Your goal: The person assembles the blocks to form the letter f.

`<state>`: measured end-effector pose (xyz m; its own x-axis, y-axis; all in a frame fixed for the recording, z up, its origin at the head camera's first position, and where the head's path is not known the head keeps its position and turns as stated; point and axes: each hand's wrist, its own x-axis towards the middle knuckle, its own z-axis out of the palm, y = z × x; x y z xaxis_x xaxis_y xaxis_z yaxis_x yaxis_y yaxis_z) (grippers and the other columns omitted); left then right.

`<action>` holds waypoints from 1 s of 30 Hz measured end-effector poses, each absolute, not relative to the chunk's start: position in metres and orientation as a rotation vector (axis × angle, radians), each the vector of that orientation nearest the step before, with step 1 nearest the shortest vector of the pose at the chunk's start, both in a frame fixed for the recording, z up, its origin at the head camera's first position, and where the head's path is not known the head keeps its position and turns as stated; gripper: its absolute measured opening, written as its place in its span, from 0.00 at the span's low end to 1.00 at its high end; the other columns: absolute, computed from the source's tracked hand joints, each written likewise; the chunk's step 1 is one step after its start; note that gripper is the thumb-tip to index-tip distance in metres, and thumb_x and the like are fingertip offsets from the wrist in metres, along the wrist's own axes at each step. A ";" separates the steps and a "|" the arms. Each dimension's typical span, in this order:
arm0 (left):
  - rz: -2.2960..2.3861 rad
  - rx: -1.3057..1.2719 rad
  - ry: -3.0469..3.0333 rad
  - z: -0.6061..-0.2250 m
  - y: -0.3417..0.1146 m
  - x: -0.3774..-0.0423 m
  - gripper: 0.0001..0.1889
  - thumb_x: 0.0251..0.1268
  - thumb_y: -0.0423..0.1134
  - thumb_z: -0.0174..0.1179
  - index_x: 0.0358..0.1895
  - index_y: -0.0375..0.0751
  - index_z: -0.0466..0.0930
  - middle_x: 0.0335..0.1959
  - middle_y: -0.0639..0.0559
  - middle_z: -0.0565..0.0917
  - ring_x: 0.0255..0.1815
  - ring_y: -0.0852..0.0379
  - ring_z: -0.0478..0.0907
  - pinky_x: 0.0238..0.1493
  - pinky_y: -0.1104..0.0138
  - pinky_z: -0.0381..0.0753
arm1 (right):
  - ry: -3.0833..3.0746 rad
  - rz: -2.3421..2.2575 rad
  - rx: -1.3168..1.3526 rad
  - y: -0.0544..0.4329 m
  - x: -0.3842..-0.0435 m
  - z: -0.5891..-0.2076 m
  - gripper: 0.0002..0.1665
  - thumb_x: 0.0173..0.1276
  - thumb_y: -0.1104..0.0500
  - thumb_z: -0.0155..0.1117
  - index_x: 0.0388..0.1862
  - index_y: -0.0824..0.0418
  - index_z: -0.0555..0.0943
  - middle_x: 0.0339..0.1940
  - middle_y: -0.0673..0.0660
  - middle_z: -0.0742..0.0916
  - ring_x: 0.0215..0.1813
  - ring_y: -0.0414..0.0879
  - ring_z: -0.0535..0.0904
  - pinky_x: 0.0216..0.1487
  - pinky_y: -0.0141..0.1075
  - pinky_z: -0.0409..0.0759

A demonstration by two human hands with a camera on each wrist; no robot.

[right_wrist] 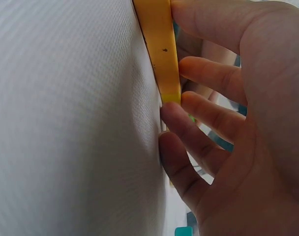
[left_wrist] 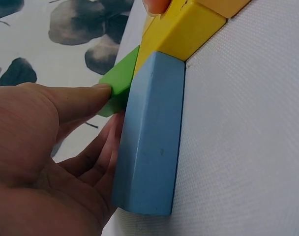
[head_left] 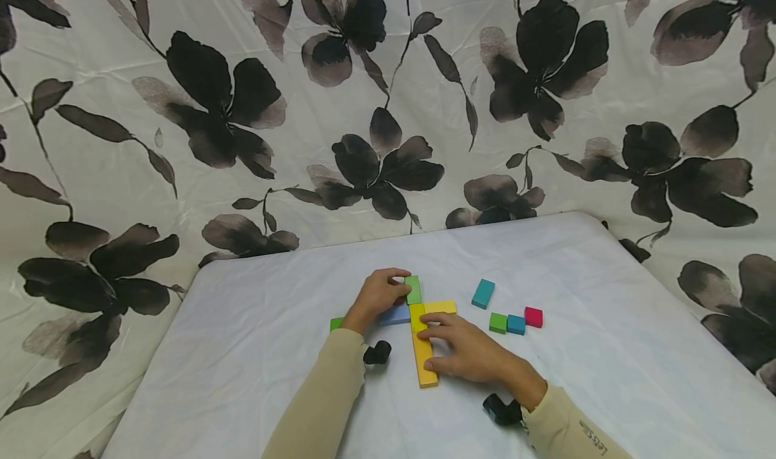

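Observation:
My left hand (head_left: 377, 294) pinches a light green block (head_left: 413, 289) at the top end of a joined row of wooden blocks. In the left wrist view the thumb presses on this green block (left_wrist: 122, 81), beside a long blue block (left_wrist: 157, 142) that meets a yellow block (left_wrist: 189, 32). My right hand (head_left: 469, 348) lies over an upright yellow-orange strip (head_left: 427, 375), its fingers spread. Seen from the right wrist, its fingertips touch the orange block's (right_wrist: 159, 39) side and top edge. Another yellow block (head_left: 445, 307) juts right from the strip's top.
To the right lie a teal block (head_left: 483, 294), a green cube (head_left: 498, 323), a blue cube (head_left: 516, 325) and a red cube (head_left: 534, 317). A green block (head_left: 336, 323) shows partly behind the left wrist. White cloth covers the table (head_left: 242, 378); a floral curtain (head_left: 388, 75) hangs behind.

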<state>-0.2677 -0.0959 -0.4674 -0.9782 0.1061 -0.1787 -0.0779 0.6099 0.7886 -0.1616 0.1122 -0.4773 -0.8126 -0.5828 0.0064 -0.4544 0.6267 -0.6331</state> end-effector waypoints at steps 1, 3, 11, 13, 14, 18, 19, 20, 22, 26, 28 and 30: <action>1.297 0.024 2.628 -0.467 -0.096 -0.268 0.17 0.68 0.40 0.66 0.59 0.51 0.84 0.44 0.46 0.83 0.34 0.54 0.82 0.41 0.62 0.82 | 2.650 -0.948 -0.857 0.112 -0.162 -0.477 0.29 0.67 0.40 0.69 0.64 0.48 0.81 0.74 0.48 0.71 0.74 0.51 0.63 0.71 0.55 0.63; 1.290 0.024 2.630 -0.468 -0.096 -0.269 0.17 0.68 0.40 0.66 0.59 0.51 0.84 0.44 0.46 0.83 0.34 0.55 0.82 0.41 0.62 0.82 | 2.652 -0.945 -0.858 0.112 -0.162 -0.477 0.29 0.67 0.40 0.69 0.64 0.48 0.81 0.74 0.48 0.71 0.74 0.51 0.63 0.71 0.56 0.63; 1.228 0.033 2.652 -0.469 -0.095 -0.270 0.18 0.68 0.41 0.66 0.60 0.51 0.84 0.47 0.44 0.83 0.35 0.55 0.81 0.44 0.61 0.81 | 2.657 -0.942 -0.869 0.112 -0.162 -0.477 0.28 0.67 0.41 0.69 0.63 0.48 0.81 0.73 0.48 0.71 0.74 0.52 0.63 0.71 0.55 0.63; 1.208 0.032 2.661 -0.469 -0.095 -0.270 0.18 0.68 0.42 0.66 0.60 0.51 0.84 0.48 0.44 0.83 0.36 0.54 0.81 0.46 0.60 0.81 | 2.657 -0.942 -0.869 0.112 -0.162 -0.478 0.28 0.67 0.41 0.69 0.63 0.48 0.82 0.73 0.48 0.71 0.74 0.52 0.63 0.71 0.56 0.63; 1.200 0.030 2.664 -0.469 -0.095 -0.269 0.18 0.68 0.42 0.66 0.60 0.51 0.84 0.49 0.44 0.82 0.37 0.54 0.81 0.47 0.59 0.81 | 2.656 -0.943 -0.869 0.112 -0.162 -0.478 0.28 0.67 0.41 0.69 0.63 0.48 0.82 0.73 0.48 0.71 0.74 0.52 0.63 0.71 0.56 0.63; 1.168 0.021 2.675 -0.467 -0.095 -0.269 0.19 0.67 0.43 0.66 0.61 0.50 0.83 0.48 0.45 0.82 0.37 0.54 0.80 0.48 0.58 0.80 | 2.651 -0.949 -0.866 0.112 -0.162 -0.479 0.28 0.67 0.41 0.68 0.63 0.48 0.81 0.73 0.48 0.71 0.74 0.51 0.63 0.71 0.56 0.63; 1.157 0.021 2.676 -0.467 -0.095 -0.269 0.19 0.67 0.43 0.66 0.61 0.50 0.83 0.48 0.45 0.82 0.38 0.54 0.80 0.49 0.58 0.80 | 2.650 -0.951 -0.866 0.112 -0.162 -0.479 0.28 0.67 0.41 0.69 0.63 0.48 0.81 0.73 0.47 0.71 0.74 0.51 0.63 0.71 0.56 0.63; 1.150 0.024 2.675 -0.467 -0.095 -0.269 0.20 0.67 0.43 0.67 0.61 0.50 0.83 0.47 0.46 0.82 0.38 0.54 0.79 0.49 0.58 0.80 | 2.649 -0.952 -0.866 0.112 -0.162 -0.479 0.28 0.67 0.41 0.69 0.63 0.48 0.81 0.73 0.47 0.71 0.74 0.51 0.63 0.71 0.56 0.63; 1.132 0.032 2.678 -0.468 -0.095 -0.270 0.20 0.66 0.43 0.67 0.61 0.49 0.83 0.47 0.46 0.82 0.38 0.53 0.79 0.49 0.57 0.79 | 2.650 -0.953 -0.865 0.112 -0.162 -0.479 0.28 0.67 0.41 0.69 0.63 0.48 0.82 0.73 0.47 0.71 0.74 0.51 0.63 0.71 0.56 0.63; 1.124 0.044 2.683 -0.470 -0.096 -0.272 0.21 0.65 0.42 0.67 0.61 0.48 0.83 0.46 0.47 0.83 0.40 0.53 0.79 0.51 0.56 0.79 | 2.655 -0.948 -0.863 0.112 -0.162 -0.478 0.28 0.67 0.41 0.69 0.63 0.48 0.82 0.73 0.48 0.71 0.74 0.51 0.63 0.71 0.56 0.63; 1.125 0.037 2.682 -0.470 -0.096 -0.271 0.21 0.65 0.42 0.68 0.61 0.48 0.82 0.46 0.47 0.83 0.40 0.53 0.79 0.51 0.56 0.79 | 2.655 -0.946 -0.859 0.112 -0.162 -0.478 0.28 0.67 0.41 0.69 0.64 0.48 0.81 0.73 0.48 0.71 0.74 0.51 0.63 0.71 0.56 0.63; 1.136 0.027 2.670 -0.469 -0.097 -0.270 0.22 0.65 0.42 0.68 0.63 0.48 0.81 0.47 0.46 0.83 0.40 0.53 0.79 0.51 0.56 0.79 | 2.653 -0.947 -0.853 0.112 -0.161 -0.478 0.29 0.67 0.41 0.69 0.64 0.48 0.81 0.73 0.47 0.71 0.74 0.52 0.63 0.71 0.56 0.63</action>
<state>-0.2701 -0.0966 -0.4690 -0.9712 0.1099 -0.2112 -0.0759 0.6977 0.7124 -0.1615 0.1116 -0.4778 -0.8142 -0.5805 0.0068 -0.4537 0.6289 -0.6313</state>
